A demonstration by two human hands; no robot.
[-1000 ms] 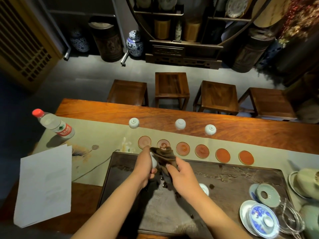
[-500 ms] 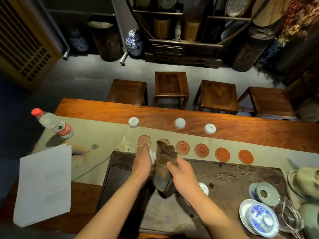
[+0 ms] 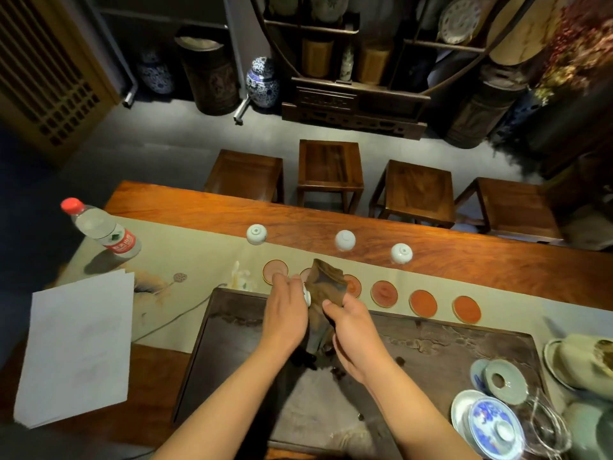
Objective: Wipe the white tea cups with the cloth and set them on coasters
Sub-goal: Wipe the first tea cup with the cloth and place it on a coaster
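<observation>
My left hand (image 3: 286, 315) grips a white tea cup (image 3: 307, 296), of which only a sliver shows between the hands. My right hand (image 3: 351, 330) holds a brown cloth (image 3: 324, 287) upright against that cup. Both hands hover over the far left part of the dark tea tray (image 3: 447, 353). Several round reddish coasters (image 3: 384, 293) lie in a row on the beige runner just beyond the tray; the leftmost coaster (image 3: 275, 270) is partly behind my left fingers. Three white cups stand upside down farther back: left cup (image 3: 256, 234), middle cup (image 3: 345, 240), right cup (image 3: 401, 253).
A water bottle (image 3: 102, 231) lies at the far left above a white paper sheet (image 3: 78, 350). Lidded bowls, saucers (image 3: 494, 423) and a glass pitcher (image 3: 544, 426) crowd the tray's right end. Four wooden stools (image 3: 330, 171) stand beyond the table.
Both hands moved forward toward the coaster row with the cup and cloth. The cloth went from bunched over the cup to standing upright beside it.
</observation>
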